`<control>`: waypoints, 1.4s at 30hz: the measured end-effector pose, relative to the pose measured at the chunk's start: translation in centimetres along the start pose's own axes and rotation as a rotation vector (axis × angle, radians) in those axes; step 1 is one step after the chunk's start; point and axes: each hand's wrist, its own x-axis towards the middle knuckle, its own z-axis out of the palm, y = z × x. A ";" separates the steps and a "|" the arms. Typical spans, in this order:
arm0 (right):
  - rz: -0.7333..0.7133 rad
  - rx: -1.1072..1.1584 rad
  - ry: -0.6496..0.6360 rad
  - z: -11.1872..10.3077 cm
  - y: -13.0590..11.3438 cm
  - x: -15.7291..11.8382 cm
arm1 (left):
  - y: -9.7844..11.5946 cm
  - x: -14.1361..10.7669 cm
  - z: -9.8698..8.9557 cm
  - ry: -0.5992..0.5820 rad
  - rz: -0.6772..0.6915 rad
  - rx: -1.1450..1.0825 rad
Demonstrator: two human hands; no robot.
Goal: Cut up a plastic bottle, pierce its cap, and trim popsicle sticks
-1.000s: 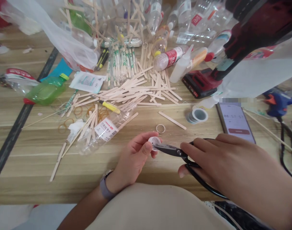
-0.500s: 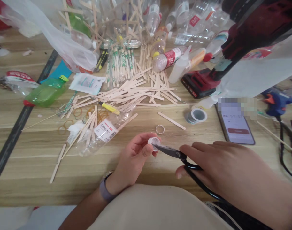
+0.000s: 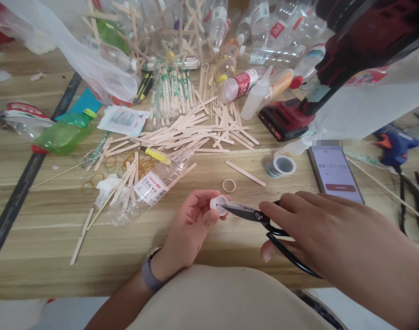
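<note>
Between the fingers and thumb of my left hand [image 3: 192,222] is a white bottle cap [image 3: 215,204], its hollow side turned toward the scissors. A small dark spot shows inside the cap. My right hand [image 3: 316,224] grips black-handled scissors [image 3: 245,212], their pointed blades reaching left into the cap's opening. The blades look closed together, and the tip is at the cap's inside. Just beyond the cap, a thin white ring [image 3: 229,185] lies on the wooden table [image 3: 209,275].
A clear bottle [image 3: 146,192] lies left of my hands, with a yellow utility knife [image 3: 156,156] by it. Craft sticks [image 3: 192,130] pile up behind. To the right are a tape roll [image 3: 281,166], a phone [image 3: 336,174], a red power tool [image 3: 288,117] and a glue gun [image 3: 395,144].
The scissors have drawn back slightly to the right, uncovering the dark spot in the cap. My right hand has turned a little with the handles. The left hand keeps its hold.
</note>
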 end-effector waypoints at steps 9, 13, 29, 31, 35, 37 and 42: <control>-0.021 -0.013 -0.052 0.3 0.1 -0.2 | 0.1 0.1 -0.1 -0.004 -0.020 0.028; -0.017 0.005 -0.032 0.3 0.1 -0.4 | 0.1 0.1 -0.1 0.005 -0.010 0.042; -0.026 0.106 -0.024 -0.2 0.2 -0.5 | 0.1 0.0 -0.1 -0.011 -0.023 0.057; -0.021 0.097 -0.027 -0.3 0.2 -0.6 | 0.0 0.0 -0.2 -0.026 -0.028 0.061; -0.018 0.093 -0.033 -0.2 0.1 -0.3 | -0.2 0.0 -0.4 -0.064 -0.015 0.062; -0.029 0.107 -0.039 -0.1 0.0 -0.1 | -0.3 0.0 -0.5 -0.074 -0.011 0.067; -0.028 0.127 -0.048 0.1 -0.1 0.0 | -0.3 0.0 -0.7 -0.090 -0.003 0.071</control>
